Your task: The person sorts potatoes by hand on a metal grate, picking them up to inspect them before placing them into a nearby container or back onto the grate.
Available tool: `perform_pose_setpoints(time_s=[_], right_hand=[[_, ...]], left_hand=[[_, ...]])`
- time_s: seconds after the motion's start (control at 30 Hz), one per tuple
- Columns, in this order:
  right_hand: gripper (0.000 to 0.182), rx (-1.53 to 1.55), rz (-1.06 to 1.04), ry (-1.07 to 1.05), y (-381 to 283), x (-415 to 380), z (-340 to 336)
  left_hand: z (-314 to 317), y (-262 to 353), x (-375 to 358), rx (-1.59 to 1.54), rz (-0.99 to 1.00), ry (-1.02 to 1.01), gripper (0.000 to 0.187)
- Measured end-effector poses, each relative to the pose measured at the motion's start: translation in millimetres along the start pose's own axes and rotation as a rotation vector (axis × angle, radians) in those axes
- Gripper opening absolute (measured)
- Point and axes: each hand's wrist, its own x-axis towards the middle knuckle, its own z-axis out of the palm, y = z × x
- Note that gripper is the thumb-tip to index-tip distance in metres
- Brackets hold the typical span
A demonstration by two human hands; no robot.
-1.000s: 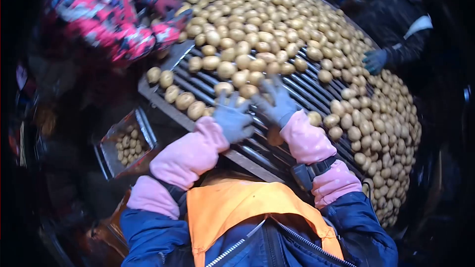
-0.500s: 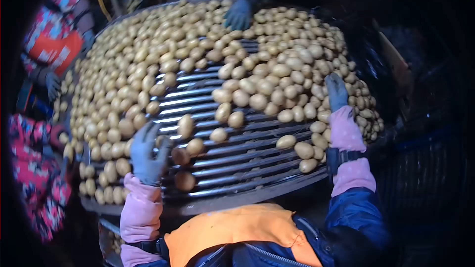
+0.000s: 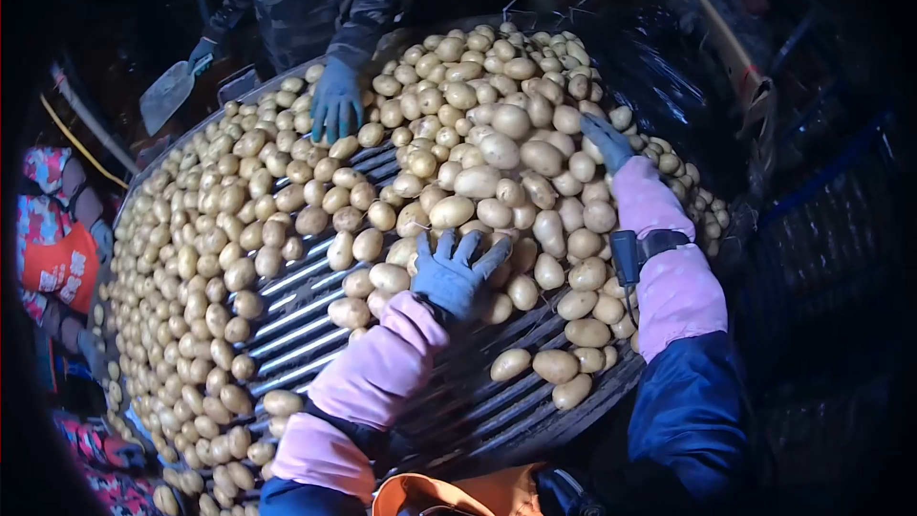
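Many pale potatoes (image 3: 478,182) cover a slatted metal table (image 3: 296,325), heaped highest at its right side. My left hand (image 3: 454,275), in a grey-blue glove, lies on potatoes near the middle with its fingers spread. At the right of the heap, my right hand (image 3: 607,141) wears the same kind of glove and rests against the potatoes with its fingers stretched out. Neither hand is wrapped around a potato. Several loose potatoes (image 3: 555,366) sit on the slats near the front right edge.
Across the table a co-worker's gloved hand (image 3: 336,100) touches potatoes; their other hand holds a clear scoop (image 3: 166,96). A person in a red and patterned garment (image 3: 59,268) stands at the left, with another patterned sleeve below. Dark plastic sheeting (image 3: 659,62) lies at the back right.
The view has turned to the right. My left hand has moved from the table's left part to the middle heap. The co-worker across the table shows more fully.
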Motion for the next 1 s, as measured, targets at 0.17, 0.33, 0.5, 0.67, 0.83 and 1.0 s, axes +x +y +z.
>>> perform_pose_setpoints(time_s=[0.17,0.33,0.5,0.67,0.83,1.0], right_hand=[[0.052,-0.089,0.005,-0.203,-25.5,-35.8,77.3],[0.070,-0.008,0.005,-0.337,-69.9,-92.2,153.5],[0.082,-0.444,0.004,-0.354,-109.1,-167.4,213.6],[0.072,-0.055,-0.183,-0.402,-124.9,-207.2,165.0],[0.025,0.323,-0.376,0.423,-33.7,-219.6,-38.4],[0.042,0.157,-0.020,0.823,40.5,-255.2,-202.6]], left_hand=[[4.5,-13.5,-13.7,-0.028,-0.107,0.139,0.062],[-22.4,-57.7,-81.2,0.179,-0.327,0.056,0.045],[-24.0,-152.3,-180.8,-0.333,-0.654,0.091,0.030],[-31.7,-167.7,-252.5,-0.542,-0.916,0.577,0.049],[-64.6,34.1,-128.1,-0.456,-0.314,0.540,0.051],[0.4,185.4,-33.0,-0.202,0.523,0.156,0.047]])
